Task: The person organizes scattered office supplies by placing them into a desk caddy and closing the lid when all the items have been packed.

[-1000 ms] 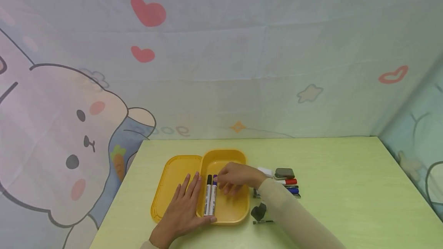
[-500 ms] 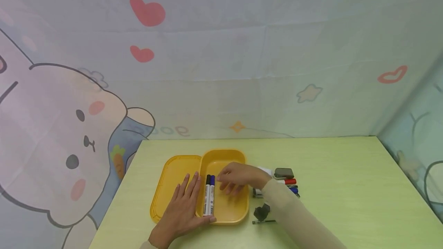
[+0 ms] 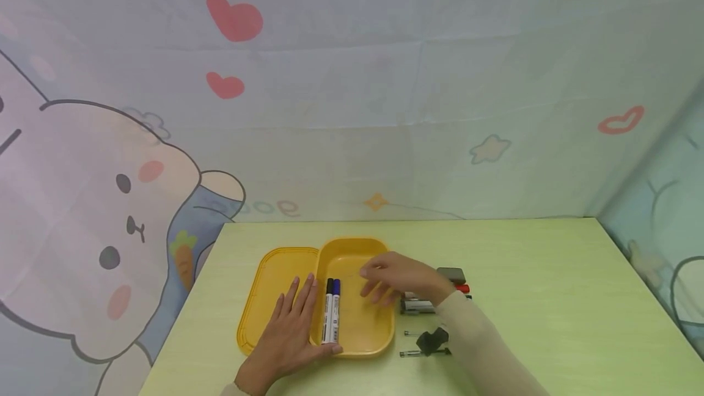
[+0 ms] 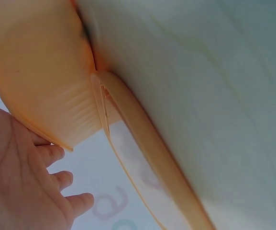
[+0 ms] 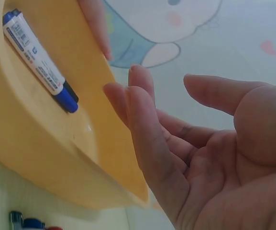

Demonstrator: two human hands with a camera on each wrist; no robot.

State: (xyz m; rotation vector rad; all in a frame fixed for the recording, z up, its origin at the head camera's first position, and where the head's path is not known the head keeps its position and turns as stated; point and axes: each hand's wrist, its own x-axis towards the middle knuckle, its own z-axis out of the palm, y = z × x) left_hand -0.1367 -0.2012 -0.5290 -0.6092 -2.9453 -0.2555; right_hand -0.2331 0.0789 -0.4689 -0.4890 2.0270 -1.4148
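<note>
A black-capped marker (image 3: 327,311) and a blue-capped marker (image 3: 335,313) lie side by side along the left wall of the yellow box (image 3: 357,350). In the right wrist view the blue-capped marker (image 5: 39,60) largely covers its neighbour. My left hand (image 3: 290,329) rests along the box's left rim, fingers straight, thumb at the near corner; in the left wrist view its fingers lie against the box's outside. Over the box's right rim hovers my right hand (image 3: 401,277), its fingers loosely bent, thumb apart, holding nothing.
A yellow lid (image 3: 269,274) lies flat, left of the box. Right of the box are several markers (image 3: 419,306), a red-capped one (image 3: 463,289), a grey eraser (image 3: 451,274) and thin pens (image 3: 411,354), partly hidden by my right arm. A patterned cloth (image 3: 352,109) hangs behind the table.
My right hand has let go of the blue-capped marker, which now lies against the black-capped one, and has moved right, toward the box's right rim. The left hand stays put.
</note>
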